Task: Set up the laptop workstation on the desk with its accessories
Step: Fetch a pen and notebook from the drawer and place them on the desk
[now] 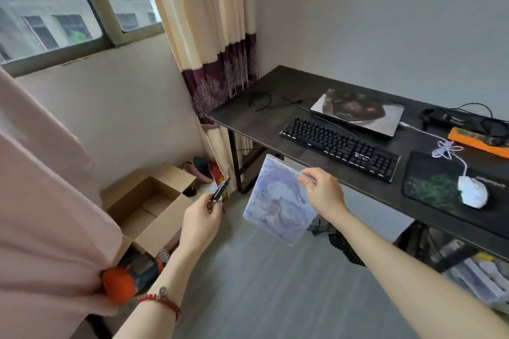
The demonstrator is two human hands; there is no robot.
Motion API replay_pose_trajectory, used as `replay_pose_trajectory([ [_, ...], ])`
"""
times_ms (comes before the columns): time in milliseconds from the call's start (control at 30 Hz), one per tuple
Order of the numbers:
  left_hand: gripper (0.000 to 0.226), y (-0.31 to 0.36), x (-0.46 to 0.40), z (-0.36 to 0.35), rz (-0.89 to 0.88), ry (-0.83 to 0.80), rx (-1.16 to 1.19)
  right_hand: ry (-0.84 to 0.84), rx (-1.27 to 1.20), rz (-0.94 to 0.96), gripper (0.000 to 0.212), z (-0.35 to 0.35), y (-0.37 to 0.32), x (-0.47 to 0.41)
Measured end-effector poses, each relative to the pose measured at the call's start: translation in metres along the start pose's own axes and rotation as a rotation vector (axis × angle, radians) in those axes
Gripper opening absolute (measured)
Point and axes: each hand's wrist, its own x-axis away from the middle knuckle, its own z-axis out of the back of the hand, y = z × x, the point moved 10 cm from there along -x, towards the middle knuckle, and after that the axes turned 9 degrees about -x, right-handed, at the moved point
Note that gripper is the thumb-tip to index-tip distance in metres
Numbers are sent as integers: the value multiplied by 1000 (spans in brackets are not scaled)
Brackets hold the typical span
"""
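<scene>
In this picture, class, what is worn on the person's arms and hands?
Both forearms are bare, with no sleeves showing. The left wrist carries a red beaded bracelet with a small round silver charm. The left hand and right hand show no rings or gloves.

Worktop (248,115): left end is bare apart from a loose black cable (260,100). Centre is occupied by the closed laptop (358,111) with the keyboard (340,146) just in front. Right end is crowded: mouse pad (429,184) carrying the white mouse (472,191), its bundled cord (446,148), an orange item (479,140), tangled black cables (462,117). An open cardboard box (148,201) stands on the floor left of the worktop.
</scene>
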Motion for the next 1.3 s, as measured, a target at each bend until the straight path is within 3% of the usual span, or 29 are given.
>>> replay_pose_trajectory([
  [233, 20, -45, -200, -27, 62, -17, -18, -2, -84, -78, 18, -97, -11, -183],
  [367, 16, -60, -312, -70, 53, -143, 32, -9, -126, -136, 15, -154, -12, -280],
  [467, 12, -73, -378, -91, 87, -201, 60, -26, -113, -192, 40, -182, -13, -342],
  [633, 8, -65, -472, -130, 8, -244, -22, -36, -139, -383, 24, -215, 26, -430],
  [833, 10, -52, -538, -224, -100, -460, -120, -178, -50, -542, 24, -264, 99, -510],
  [900, 12, -43, -545, -253, -213, -545, -182, -216, -19, -527, 21, -275, 112, -527],
  [1000, 36, -41, -540, -290, -401, -676, -283, -219, 193, -430, 23, -281, 120, -537],
  [1067, 47, -44, -540, -302, -481, -716, -358, -170, 375, -303, 36, -273, 115, -535],
  [1167, 50, -37, -544, -302, -616, -663, -383, -213, 443, 38, 35, -281, 85, -510],
  [1233, 47, -30, -548, -300, -696, -620, -392, -399, 562, 97, 47, -305, 87, -480],
  [1300, 46, -27, -552, -301, -742, -602, -417, -585, 624, -31, 71, -324, 110, -456],
])
